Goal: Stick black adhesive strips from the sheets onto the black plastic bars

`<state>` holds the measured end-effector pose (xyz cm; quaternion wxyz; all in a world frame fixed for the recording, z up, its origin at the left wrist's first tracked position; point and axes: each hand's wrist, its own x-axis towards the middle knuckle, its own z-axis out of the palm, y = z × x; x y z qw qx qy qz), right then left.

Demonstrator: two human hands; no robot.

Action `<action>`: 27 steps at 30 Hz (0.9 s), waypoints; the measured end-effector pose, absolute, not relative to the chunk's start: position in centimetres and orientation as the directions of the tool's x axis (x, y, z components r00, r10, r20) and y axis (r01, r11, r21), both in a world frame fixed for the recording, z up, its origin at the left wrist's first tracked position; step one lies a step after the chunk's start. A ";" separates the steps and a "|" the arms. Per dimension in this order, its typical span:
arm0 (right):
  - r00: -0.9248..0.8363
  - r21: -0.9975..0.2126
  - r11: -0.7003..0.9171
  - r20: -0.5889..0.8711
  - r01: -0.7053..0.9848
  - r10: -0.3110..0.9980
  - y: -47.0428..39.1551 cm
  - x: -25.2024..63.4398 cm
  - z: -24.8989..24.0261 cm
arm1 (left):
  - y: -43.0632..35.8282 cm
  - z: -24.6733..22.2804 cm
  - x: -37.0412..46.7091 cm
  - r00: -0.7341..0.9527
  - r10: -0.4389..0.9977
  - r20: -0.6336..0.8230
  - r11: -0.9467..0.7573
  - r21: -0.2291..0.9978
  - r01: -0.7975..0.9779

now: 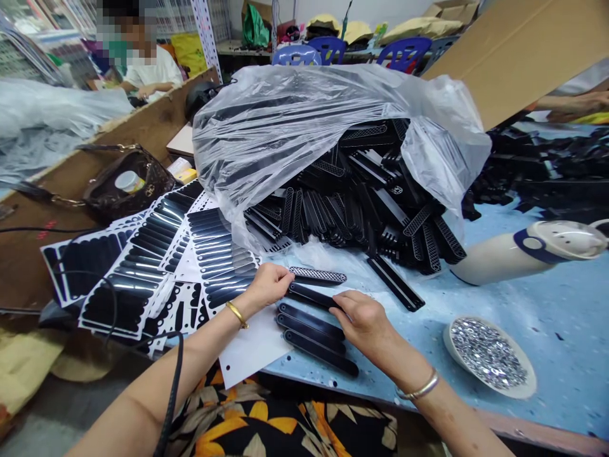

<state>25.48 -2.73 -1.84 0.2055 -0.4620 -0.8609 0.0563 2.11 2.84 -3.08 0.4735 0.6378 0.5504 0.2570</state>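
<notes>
A flat black strip (310,296) with rounded ends stretches between my hands. My left hand (270,284), closed, pinches its left end; my right hand (364,316) has its fingers closed on the right end. Just beyond it lies a strip with a light lattice pattern (323,275). Nearer to me, several plain black strips (321,352) rest side by side at the table's front. Black adhesive-looking strips on white backing sheets (221,254) spread to the left of my left hand, with a bare white sheet (254,348) under my left wrist.
A clear plastic bag (266,139) spills a heap of black slotted and latticed pieces (342,203). To the right are a tilted cream bottle (499,257) and a bowl of small shiny metal parts (450,346). A brown handbag (111,197) sits left. A person (152,76) sits behind.
</notes>
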 end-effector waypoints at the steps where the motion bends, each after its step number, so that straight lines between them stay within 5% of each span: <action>1: -0.481 -0.287 0.560 0.304 0.777 0.823 -2.8 25.4 -1.9 | 2.9 -3.0 2.1 0.269 0.945 -0.188 0.043 0.884 0.466; 12: -0.440 -0.281 0.534 0.334 0.797 0.833 -3.1 25.1 -2.4 | 2.4 -2.2 1.1 0.369 0.922 -0.112 -0.095 0.861 0.500; 21: -0.463 -0.229 0.545 0.327 0.807 0.824 -2.9 25.2 -2.3 | 2.5 -2.5 0.6 0.426 0.885 -0.188 -0.004 0.912 0.411; 27: -0.469 -0.225 0.544 0.311 0.809 0.827 -2.9 25.1 -1.9 | 2.5 -2.4 1.5 0.356 0.929 -0.103 -0.114 0.835 0.539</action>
